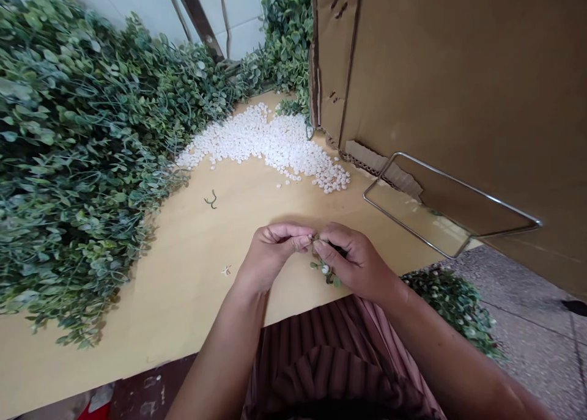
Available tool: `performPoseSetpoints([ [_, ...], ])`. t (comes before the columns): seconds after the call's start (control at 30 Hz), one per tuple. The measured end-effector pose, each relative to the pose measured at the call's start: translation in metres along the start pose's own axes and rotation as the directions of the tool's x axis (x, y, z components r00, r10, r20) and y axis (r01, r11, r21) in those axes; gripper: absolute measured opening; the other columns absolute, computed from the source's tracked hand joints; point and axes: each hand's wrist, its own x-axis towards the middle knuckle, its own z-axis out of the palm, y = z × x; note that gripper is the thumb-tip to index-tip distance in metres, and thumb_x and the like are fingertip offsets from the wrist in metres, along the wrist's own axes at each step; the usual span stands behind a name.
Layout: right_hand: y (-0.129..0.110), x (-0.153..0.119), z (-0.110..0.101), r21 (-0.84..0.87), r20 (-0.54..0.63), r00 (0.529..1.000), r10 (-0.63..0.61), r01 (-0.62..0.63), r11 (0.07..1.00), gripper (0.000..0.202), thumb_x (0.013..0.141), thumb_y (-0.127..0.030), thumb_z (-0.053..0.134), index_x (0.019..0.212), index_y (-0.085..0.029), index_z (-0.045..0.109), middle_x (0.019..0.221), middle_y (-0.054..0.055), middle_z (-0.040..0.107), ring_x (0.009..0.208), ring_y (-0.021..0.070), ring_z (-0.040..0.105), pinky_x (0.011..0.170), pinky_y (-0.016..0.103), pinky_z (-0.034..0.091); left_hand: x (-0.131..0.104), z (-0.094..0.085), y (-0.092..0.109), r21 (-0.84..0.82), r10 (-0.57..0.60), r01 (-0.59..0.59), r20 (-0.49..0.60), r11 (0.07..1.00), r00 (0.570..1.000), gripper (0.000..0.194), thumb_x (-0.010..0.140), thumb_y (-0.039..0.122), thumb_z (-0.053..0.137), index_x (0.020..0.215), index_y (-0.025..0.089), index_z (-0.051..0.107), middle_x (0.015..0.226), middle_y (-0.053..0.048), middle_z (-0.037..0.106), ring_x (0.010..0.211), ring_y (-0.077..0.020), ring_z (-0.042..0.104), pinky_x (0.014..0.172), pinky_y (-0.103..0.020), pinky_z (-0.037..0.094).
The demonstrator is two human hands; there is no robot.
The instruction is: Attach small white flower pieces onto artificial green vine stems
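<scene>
Over the table's near edge, my right hand (351,258) is closed around a small artificial leaf sprig (328,272); a white bead-like piece shows among its green leaves. My left hand (277,249) meets it fingertip to fingertip, thumb and forefinger pinched at the sprig's tip. Whatever sits between the left fingertips is too small and covered to make out. Beyond both hands spreads a pile of small white pieces (275,140). To the left, a short green stem piece (211,200) and a tiny pale scrap (226,270) lie on the tabletop.
Heaped artificial greenery (82,145) covers the table's left side and back. A large cardboard box (449,84) stands at the right, with a bent metal wire frame (452,180) by its lower edge. More greenery (452,307) lies below the table's right edge.
</scene>
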Motion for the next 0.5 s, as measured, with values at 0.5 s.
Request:
performPoseSetpoints([
  [0.5, 0.0004, 0.0004, 0.0021, 0.006, 0.009, 1.0, 0.012, -0.012, 1.0, 0.027, 0.087, -0.022, 0.041, 0.062, -0.017, 0.048, 0.06, -0.001, 0.047, 0.06, 0.0111, 0.046, 0.059, 0.025, 0.039, 0.0018, -0.0002, 0.0004, 0.004, 0.008, -0.008, 0.07, 1.0, 0.998, 0.015, 0.053, 0.023, 0.081, 0.065, 0.016, 0.073, 0.065, -0.002, 0.071, 0.06, -0.0102, 0.061, 0.062, -0.022, 0.051],
])
